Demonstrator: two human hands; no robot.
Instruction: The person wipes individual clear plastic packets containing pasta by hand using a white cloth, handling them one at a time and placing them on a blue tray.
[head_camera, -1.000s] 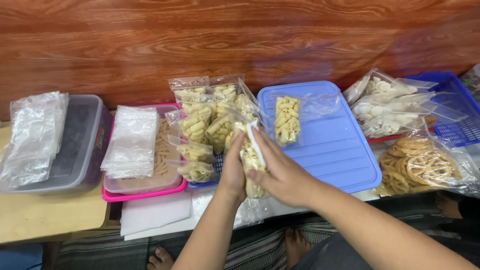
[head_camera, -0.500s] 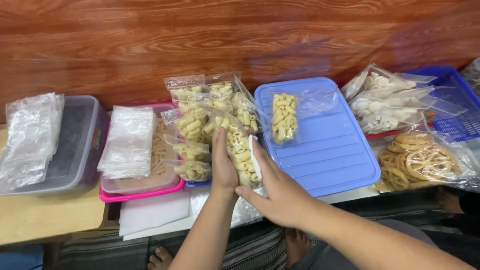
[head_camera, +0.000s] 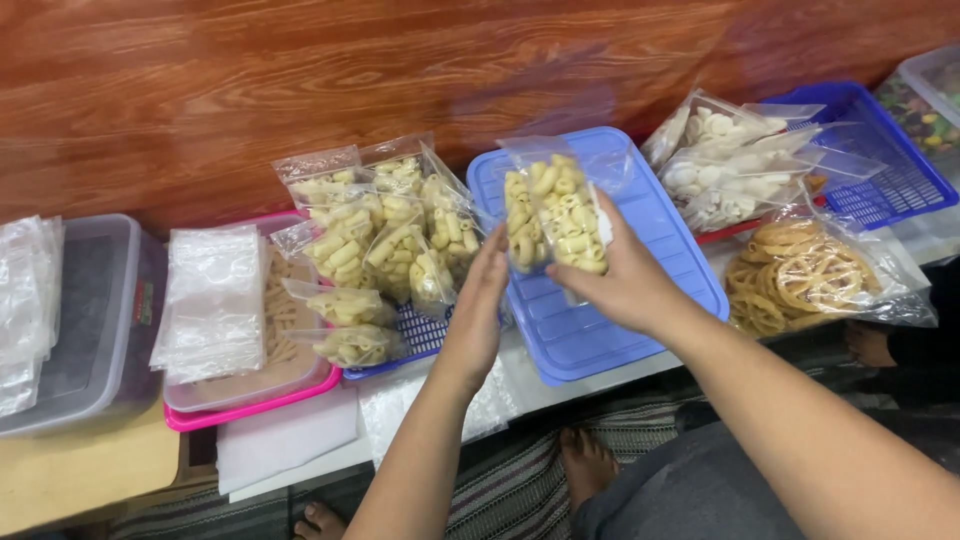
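A small clear bag of pale yellow tube-shaped crackers (head_camera: 565, 215) is held up above the blue container lid (head_camera: 640, 200), gripped at its lower right edge by the right hand (head_camera: 625, 280), whose thumb and fingers are closed on the plastic. A second, similar packet (head_camera: 522, 225) lies just behind it on the same lid. Half a second earlier this bag was lower and further left, pressed between both hands at the edge of the pile; now it has been lifted up and to the right, over the lid. The left hand (head_camera: 478, 310) has let go and rests with its fingers extended and held together, its fingertips touching the near side of the heap of filled cracker bags (head_camera: 385, 245) that sits in a blue basket (head_camera: 415, 335). To the left of that heap a stack of empty clear bags (head_camera: 210, 300) lies on a pink-rimmed tub (head_camera: 250, 405), and further left is a grey lidded tub (head_camera: 95, 320) with more clear bags (head_camera: 25, 310) draped on it. To the right of the lid lie bags of white round crackers (head_camera: 730, 165) in a second blue basket (head_camera: 890, 170), and a bag of brown ring-shaped snacks (head_camera: 810, 275). A wood-grain wall (head_camera: 400, 70) runs behind everything. Bare feet (head_camera: 590, 465) show on a striped mat (head_camera: 510, 490) below the table edge.
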